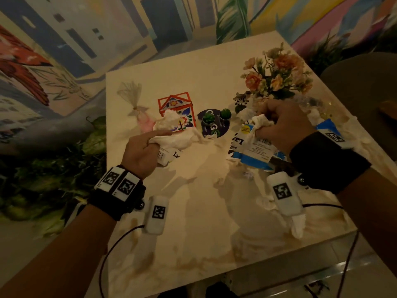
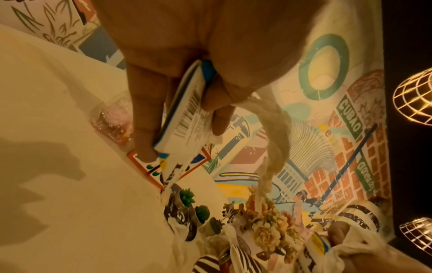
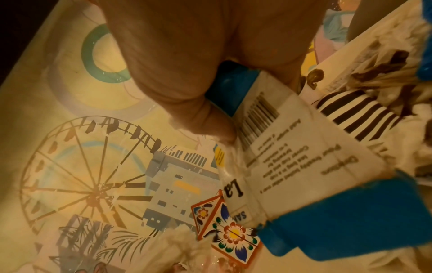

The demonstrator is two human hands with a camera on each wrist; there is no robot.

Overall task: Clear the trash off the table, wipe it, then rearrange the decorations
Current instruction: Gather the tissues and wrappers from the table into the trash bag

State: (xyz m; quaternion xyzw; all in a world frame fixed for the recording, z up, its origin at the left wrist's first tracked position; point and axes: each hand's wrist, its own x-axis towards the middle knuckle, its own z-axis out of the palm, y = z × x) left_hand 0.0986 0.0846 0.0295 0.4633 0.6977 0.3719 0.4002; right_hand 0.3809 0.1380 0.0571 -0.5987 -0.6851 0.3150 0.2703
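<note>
Trash fills both hands above the worktop [image 1: 193, 87]. In the left hand [image 1: 140, 154] the fingers curl round a crumpled white tissue [image 1: 171, 139] and a flattened white-and-blue wrapper [image 2: 187, 120] with a barcode; the left wrist view shows the wrapper pinched between thumb and fingers, a strand of tissue trailing down beside it. The right hand [image 1: 281, 125] is closed in a fist round another tissue wad [image 1: 261, 123] and a torn white-and-blue packet [image 1: 253, 151] with black lettering and a barcode — the packet hangs below the fist, just over the worktop.

Just beyond the left hand stands an orange-framed floral box [image 1: 178, 110], a tissue clump lying against its front. Left of the box lies a tied clear pouch [image 1: 134, 100] with pink contents. Between the hands, a dark round coaster [image 1: 214, 125] carries two small green potted plants [image 1: 217, 117]. Behind the right hand stands a bouquet of peach flowers [image 1: 277, 72], and a striped zebra figure [image 1: 241, 100] shows beside it. More white tissue scraps [image 1: 298, 226] lie along the near right part of the worktop and by its right edge — the surface there looks smeared and stained.
</note>
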